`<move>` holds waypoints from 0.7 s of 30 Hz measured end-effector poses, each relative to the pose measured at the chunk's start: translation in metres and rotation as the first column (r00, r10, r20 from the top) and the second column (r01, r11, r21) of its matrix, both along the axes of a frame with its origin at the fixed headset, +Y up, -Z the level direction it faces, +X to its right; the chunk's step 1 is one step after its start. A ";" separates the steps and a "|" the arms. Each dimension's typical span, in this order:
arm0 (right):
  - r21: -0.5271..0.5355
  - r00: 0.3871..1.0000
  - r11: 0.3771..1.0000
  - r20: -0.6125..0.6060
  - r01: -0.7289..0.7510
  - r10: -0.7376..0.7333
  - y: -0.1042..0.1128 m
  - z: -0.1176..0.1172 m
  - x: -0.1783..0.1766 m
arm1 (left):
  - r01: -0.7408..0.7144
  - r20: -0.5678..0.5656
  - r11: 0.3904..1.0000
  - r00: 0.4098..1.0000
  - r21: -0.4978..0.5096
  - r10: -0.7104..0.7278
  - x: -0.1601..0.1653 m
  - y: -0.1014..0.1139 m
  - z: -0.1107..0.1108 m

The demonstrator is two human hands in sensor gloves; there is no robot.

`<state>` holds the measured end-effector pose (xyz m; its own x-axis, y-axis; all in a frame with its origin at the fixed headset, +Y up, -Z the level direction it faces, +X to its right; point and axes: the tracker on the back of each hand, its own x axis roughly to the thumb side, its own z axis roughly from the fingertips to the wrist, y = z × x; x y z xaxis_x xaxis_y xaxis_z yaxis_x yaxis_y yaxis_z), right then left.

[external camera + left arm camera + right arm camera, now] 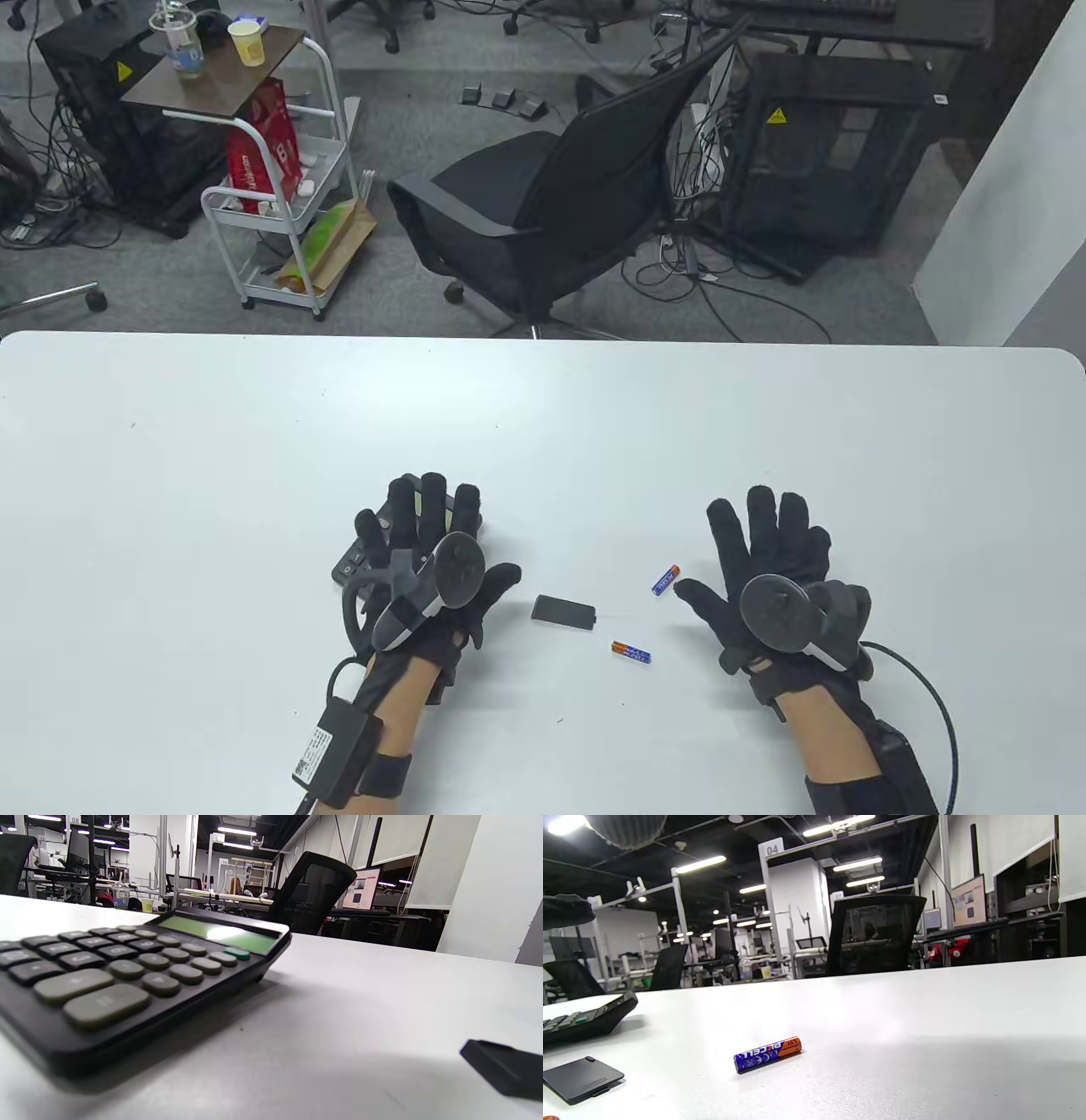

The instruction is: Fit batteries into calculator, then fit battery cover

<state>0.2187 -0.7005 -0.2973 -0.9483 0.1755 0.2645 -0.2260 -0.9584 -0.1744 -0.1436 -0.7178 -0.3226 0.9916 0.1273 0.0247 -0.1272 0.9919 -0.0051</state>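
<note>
A dark calculator [356,559] lies keys up on the white table [543,399], mostly hidden under my left hand [428,543], whose fingers are spread above it. It fills the left wrist view [127,971]. The black battery cover [563,610] lies flat between my hands and also shows in the left wrist view [505,1071] and the right wrist view [581,1078]. Two blue and orange batteries lie loose: one [666,580] beside my right thumb, seen in the right wrist view [768,1054], the other [631,652] nearer the front. My right hand [768,556] is open and empty.
Beyond the table's far edge stand a black office chair [560,195], a white cart [280,195] with cups and a red bag, and dark cabinets with cables on the floor.
</note>
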 end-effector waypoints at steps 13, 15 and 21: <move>-0.004 1.000 1.000 -0.004 0.016 -0.016 -0.001 0.000 0.001 | -0.022 -0.051 1.000 0.998 -0.019 0.021 -0.012 0.002 -0.004; -0.010 1.000 1.000 -0.003 0.023 -0.023 -0.002 0.000 0.001 | -0.025 -0.065 0.999 0.998 -0.032 0.023 -0.016 0.001 -0.005; -0.023 0.999 0.999 0.001 0.033 -0.033 -0.002 -0.001 0.002 | -0.040 -0.087 0.995 0.996 -0.087 0.032 -0.026 -0.005 -0.011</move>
<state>0.2211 -0.7028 -0.2980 -0.9419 0.2130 0.2598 -0.2578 -0.9541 -0.1524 -0.1693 -0.7227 -0.3332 0.9842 0.1611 -0.0733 -0.1669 0.9827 -0.0806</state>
